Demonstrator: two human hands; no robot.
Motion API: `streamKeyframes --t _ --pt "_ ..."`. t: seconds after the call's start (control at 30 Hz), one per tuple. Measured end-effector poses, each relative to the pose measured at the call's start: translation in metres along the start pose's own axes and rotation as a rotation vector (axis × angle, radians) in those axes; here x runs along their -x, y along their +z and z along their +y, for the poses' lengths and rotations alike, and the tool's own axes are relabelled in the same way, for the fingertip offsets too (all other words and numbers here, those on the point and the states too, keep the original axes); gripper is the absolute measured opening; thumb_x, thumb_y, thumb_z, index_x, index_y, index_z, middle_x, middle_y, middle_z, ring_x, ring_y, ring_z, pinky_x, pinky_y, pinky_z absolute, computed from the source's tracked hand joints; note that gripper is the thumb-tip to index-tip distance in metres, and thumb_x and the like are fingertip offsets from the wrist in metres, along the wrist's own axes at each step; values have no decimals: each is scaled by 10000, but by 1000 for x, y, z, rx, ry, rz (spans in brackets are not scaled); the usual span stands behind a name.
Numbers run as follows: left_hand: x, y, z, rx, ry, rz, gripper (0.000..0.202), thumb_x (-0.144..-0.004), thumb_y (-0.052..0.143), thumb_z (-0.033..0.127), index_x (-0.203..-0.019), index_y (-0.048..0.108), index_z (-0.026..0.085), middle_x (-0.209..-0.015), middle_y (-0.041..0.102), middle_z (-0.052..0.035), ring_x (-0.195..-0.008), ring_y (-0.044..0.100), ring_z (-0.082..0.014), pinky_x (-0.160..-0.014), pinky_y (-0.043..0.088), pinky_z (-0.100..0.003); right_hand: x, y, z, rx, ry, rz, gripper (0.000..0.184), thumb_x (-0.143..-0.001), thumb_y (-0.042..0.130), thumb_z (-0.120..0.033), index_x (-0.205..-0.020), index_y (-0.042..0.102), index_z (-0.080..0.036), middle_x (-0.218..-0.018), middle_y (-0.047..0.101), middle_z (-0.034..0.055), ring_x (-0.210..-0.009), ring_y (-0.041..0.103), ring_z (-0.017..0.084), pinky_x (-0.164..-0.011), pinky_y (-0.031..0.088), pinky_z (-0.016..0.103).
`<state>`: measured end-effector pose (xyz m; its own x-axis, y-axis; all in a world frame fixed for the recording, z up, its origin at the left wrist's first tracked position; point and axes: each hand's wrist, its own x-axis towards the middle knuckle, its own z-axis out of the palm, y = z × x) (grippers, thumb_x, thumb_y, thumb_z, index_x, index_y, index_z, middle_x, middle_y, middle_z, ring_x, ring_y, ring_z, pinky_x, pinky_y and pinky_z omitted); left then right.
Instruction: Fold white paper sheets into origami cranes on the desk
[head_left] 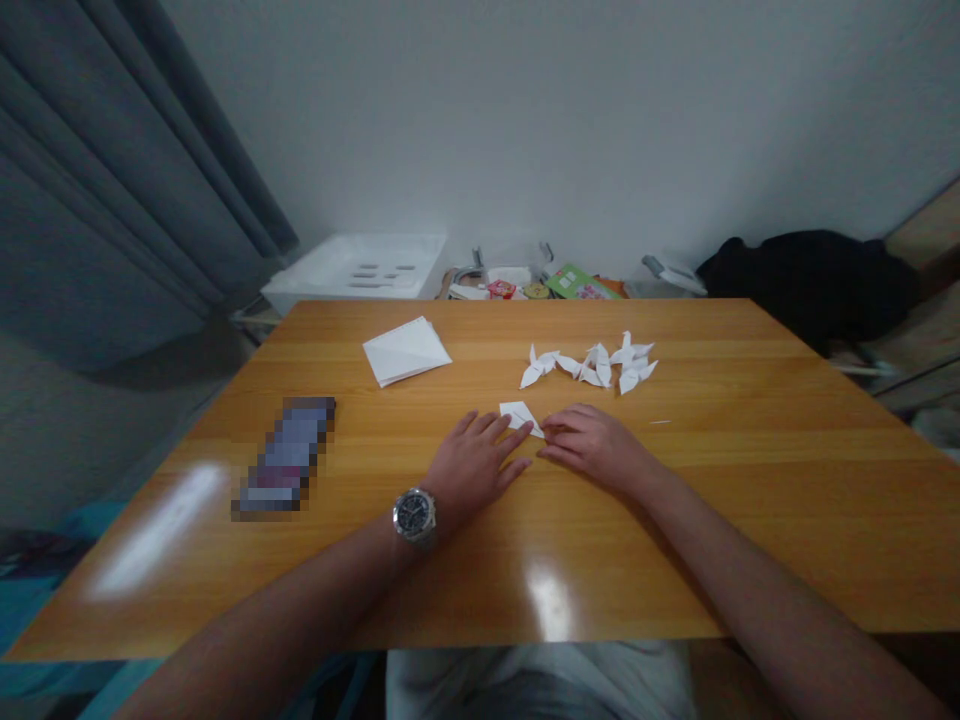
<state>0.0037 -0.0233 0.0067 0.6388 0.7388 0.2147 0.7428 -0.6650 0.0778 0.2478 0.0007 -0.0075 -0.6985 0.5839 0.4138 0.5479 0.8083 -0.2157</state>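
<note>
A small piece of white folded paper [516, 411] lies on the wooden table in front of me, narrowing to a point on its right. My left hand [472, 465], with a metal watch on its wrist, is laid flat with fingers stretched; its fingertips press on the paper's lower edge. At the pointed right end, my right hand [592, 445] has its fingers drawn together on the paper's tip. Just beyond the hands stand several folded white paper cranes [596, 366] in a loose row. Part of the folded paper is hidden under my left fingers.
A stack of white paper sheets [407, 352] lies at the table's back left. Nearer on the left is a blurred-out phone [289, 455]. A thin white sliver [660, 421] lies right of my right hand. Behind the table are a white container [360, 270] and a green packet [577, 282].
</note>
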Motion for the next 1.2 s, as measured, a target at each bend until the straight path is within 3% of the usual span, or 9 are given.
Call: streamKeyframes --t 0.17,0.33,0.47,0.6,0.73,0.87,1.07,1.2 --pt "1 1 4 10 -14 -1 484 -1017 389 493 -1429 511 271 -1455 523 -114 -1317 497 -279 -1137 327 -485 -1 1 -8 -60 -22 -12 203 -956 608 -339 -895 755 -213 -1039 735 84 -948 650 239 -843 504 414" --pt "1 4 -2 73 8 -30 489 -1019 380 498 -1416 530 254 -1501 477 -124 -1395 435 -263 -1184 288 -460 -4 4 -8 -273 331 191 226 -979 549 -311 -925 749 -221 -967 717 75 -898 658 213 -823 530 381" --pt "0 8 -6 130 32 -39 495 -1014 394 503 -1426 516 256 -1530 442 -118 -1403 427 -253 -1190 293 -452 -11 7 3 -284 500 172 197 -949 581 -312 -999 741 -209 -956 686 76 -811 635 204 -737 534 366" --pt "-1 8 -7 155 39 -12 474 -997 449 493 -1400 539 261 -1505 471 -120 -1379 450 -263 -1178 315 -471 -20 14 8 -267 526 116 236 -907 643 -288 -1105 727 -191 -946 639 79 -799 617 204 -762 528 379" --pt "-1 7 -7 202 41 12 479 -988 489 456 -1411 515 233 -1455 523 -118 -1333 487 -255 -1160 355 -455 -25 25 5 -258 551 138 210 -870 699 -301 -1053 732 -203 -974 618 76 -865 625 229 -806 517 399" --pt "-3 8 -9 285 -24 64 415 -982 515 409 -1345 557 211 -1392 571 -106 -1266 539 -246 -1121 410 -437 -25 32 0 -279 562 196 184 -894 679 -348 -1023 713 -221 -1001 618 67 -883 633 226 -799 513 381" --pt "-16 12 -16 362 -205 157 350 -957 558 353 -1258 587 176 -1227 584 -121 -1140 578 -241 -1034 484 -407 -25 33 -5 -261 563 175 184 -879 695 -289 -1046 666 -218 -1021 640 66 -955 620 244 -836 497 391" --pt "-26 15 -20 321 -238 139 315 -921 612 330 -1193 628 171 -1177 571 -116 -1099 575 -249 -1017 482 -429 -25 36 -5 -254 550 202 177 -870 696 -265 -1029 636 -216 -1013 648 67 -961 607 248 -839 486 395"
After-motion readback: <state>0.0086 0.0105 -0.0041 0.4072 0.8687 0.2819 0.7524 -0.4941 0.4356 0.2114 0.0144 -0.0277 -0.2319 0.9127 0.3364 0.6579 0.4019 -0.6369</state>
